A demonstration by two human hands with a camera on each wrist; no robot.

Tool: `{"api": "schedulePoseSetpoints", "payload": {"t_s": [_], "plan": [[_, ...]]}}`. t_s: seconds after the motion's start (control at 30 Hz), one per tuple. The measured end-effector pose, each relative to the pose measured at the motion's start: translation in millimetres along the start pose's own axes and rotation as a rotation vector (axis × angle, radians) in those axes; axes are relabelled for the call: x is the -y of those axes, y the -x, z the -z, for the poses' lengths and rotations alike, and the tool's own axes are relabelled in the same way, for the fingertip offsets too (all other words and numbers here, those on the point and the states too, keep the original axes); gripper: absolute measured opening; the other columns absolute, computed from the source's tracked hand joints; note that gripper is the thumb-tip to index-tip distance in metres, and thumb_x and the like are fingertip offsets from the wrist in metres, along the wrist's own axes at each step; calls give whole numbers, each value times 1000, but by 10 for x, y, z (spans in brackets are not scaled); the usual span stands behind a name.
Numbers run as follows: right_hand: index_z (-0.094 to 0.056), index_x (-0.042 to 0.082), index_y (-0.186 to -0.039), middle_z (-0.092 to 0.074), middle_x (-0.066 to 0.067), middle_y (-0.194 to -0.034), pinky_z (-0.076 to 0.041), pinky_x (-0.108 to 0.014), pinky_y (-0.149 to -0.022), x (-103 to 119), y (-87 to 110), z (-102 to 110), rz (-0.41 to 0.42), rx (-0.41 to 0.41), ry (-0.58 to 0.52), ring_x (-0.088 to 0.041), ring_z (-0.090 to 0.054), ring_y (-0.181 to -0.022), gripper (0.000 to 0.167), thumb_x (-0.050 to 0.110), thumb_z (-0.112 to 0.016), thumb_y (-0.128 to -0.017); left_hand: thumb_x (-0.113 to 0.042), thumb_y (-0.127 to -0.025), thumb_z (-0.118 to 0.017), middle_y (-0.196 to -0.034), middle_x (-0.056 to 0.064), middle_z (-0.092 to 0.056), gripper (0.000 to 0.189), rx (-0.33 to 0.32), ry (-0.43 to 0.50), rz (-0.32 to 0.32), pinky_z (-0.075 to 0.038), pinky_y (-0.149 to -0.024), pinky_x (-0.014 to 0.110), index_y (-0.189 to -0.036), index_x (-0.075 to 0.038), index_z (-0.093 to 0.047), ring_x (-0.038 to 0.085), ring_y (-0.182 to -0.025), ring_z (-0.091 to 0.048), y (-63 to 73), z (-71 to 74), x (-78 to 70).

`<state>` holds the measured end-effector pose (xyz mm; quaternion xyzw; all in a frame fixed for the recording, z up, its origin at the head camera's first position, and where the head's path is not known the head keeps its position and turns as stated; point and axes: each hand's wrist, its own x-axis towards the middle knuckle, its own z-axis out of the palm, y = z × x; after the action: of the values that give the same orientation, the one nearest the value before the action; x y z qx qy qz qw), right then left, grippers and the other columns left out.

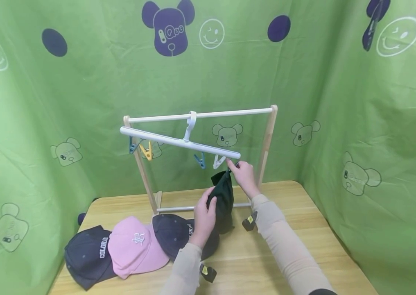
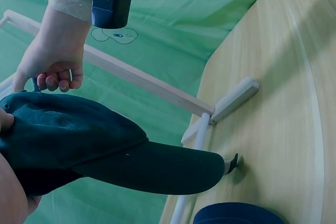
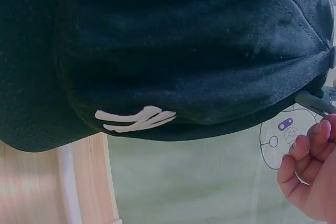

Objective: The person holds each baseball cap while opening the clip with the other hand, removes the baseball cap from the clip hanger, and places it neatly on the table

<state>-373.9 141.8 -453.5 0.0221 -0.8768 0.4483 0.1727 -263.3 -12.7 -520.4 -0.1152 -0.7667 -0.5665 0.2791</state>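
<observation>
A dark green cap (image 1: 223,200) hangs brim down below the right end of a white hanger (image 1: 211,150). My left hand (image 1: 205,215) holds the cap's side, thumb and fingers around it. With my right hand (image 1: 245,177) I pinch a grey-blue clip (image 3: 314,102) at the top of the crown; its tip meets the cap's fabric in the right wrist view. White embroidery (image 3: 136,119) shows on the cap there. The hanger tilts down to the right, its hook on the rod (image 1: 234,113) of a wooden rack. The hanger's right tip is just above my right hand.
Other clips hang along the hanger: a yellow clip (image 1: 147,150), a blue clip (image 1: 200,160) and a white clip (image 1: 218,161) among them. On the wooden table (image 1: 267,262) lie a navy cap (image 1: 86,254), a pink cap (image 1: 134,248) and another navy cap (image 1: 172,233), overlapping in a row.
</observation>
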Motion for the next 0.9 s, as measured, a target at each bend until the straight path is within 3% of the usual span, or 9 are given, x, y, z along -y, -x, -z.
{"api": "schedulePoseSetpoints", "payload": {"t_s": [0.43,0.9], "plan": [[-41,15,-61,-39,3,-54,-29,-27,-43,-28,-5,-11,-20,17,92,-16,-37,-47,52,54,-52,-93,-14,-97,-57,-126,9,-67,32,-10,10,18,-51,-100,42,-129,-15,-62,25,-117,-63,7,-3,40],[-40,15,-62,-39,2,-55,-31,-28,-45,-53,1,78,-15,46,108,-16,-36,-48,52,54,-50,-94,-17,-99,-55,-126,8,-67,31,-1,0,-4,-51,-99,43,-129,-13,-62,26,-117,-63,33,5,26]]}}
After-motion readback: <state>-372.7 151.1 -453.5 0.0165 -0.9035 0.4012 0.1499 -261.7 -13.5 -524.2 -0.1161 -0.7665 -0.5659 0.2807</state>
